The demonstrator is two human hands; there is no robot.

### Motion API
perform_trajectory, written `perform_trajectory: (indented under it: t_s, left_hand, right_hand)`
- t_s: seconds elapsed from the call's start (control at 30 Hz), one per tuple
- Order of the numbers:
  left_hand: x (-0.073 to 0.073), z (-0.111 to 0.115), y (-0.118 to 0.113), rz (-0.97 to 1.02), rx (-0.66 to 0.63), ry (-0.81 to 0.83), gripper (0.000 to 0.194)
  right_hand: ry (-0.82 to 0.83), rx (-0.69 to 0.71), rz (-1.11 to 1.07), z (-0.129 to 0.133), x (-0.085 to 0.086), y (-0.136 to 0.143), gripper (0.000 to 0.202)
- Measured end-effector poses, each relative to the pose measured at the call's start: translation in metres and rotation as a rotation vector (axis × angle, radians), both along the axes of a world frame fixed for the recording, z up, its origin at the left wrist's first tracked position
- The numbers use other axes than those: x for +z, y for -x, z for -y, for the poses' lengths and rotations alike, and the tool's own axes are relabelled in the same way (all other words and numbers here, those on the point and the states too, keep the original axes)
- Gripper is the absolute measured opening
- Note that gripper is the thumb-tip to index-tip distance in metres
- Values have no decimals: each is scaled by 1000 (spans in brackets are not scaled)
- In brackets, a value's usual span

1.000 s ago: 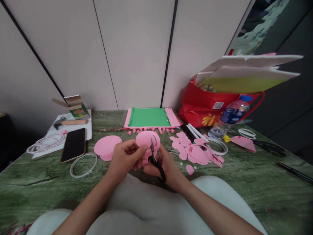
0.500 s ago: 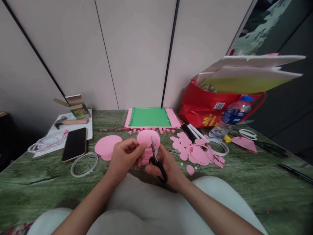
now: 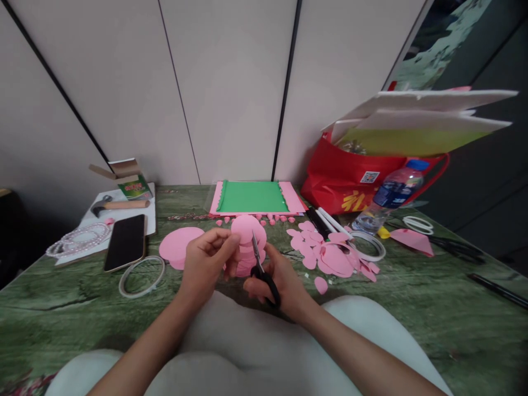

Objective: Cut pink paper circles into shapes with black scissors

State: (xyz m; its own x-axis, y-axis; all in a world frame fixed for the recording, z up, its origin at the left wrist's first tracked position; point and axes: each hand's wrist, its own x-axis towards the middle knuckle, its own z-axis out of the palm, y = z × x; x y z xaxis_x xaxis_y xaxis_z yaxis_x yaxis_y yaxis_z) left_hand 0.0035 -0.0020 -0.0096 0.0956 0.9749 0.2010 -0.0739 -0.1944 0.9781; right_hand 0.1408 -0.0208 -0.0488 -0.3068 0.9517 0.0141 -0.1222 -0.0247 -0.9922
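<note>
Between thumb and fingers my left hand [image 3: 210, 256] pinches a pink paper circle [image 3: 244, 226]. My right hand [image 3: 278, 280] grips black-handled scissors [image 3: 264, 272], their blades pointing up and lying against the circle's right part. More pink circles [image 3: 246, 268] lie beneath it on the table, partly hidden by my hands. To the left is a stack of large pink paper circles [image 3: 178, 246]. A heap of cut pink paper pieces [image 3: 334, 257] lies on the right, with one small loose piece [image 3: 320, 285] nearer me.
Green sheets [image 3: 252, 197] on pink paper lie at the back. A phone [image 3: 126, 242], tape roll [image 3: 141, 276], hammer [image 3: 124, 204] and bead string [image 3: 80, 241] are left. At right stand a water bottle [image 3: 390, 195] and red bag [image 3: 338, 179]; another tape roll [image 3: 377, 248] lies near.
The circle in my left hand has shifted slightly left and turned against the scissors. Both hands keep their holds.
</note>
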Motion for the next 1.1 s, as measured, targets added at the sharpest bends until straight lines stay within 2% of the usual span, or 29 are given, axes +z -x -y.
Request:
perform_trajectory:
  t_s: [0.2,0.33,0.53,0.8,1.1]
  left_hand:
    - [6,5,-3,-198,15,-38,26]
    - [5,5,-2,-245,8,-46,30]
    - [0,3,-3,-314,-33,-26,33]
    - [1,3,-4,-341,-42,-2,32]
    - [5,4,-5,-309,-56,8,31]
  right_hand:
    - [-20,13,14,1,1,2,59]
    - [-67,38,-101,1,1,1,61]
    - [-52,47,-263,0,0,2,58]
    - [-35,83,-313,-1,1,2,66]
    - [-45,59,-261,0,4,1,63]
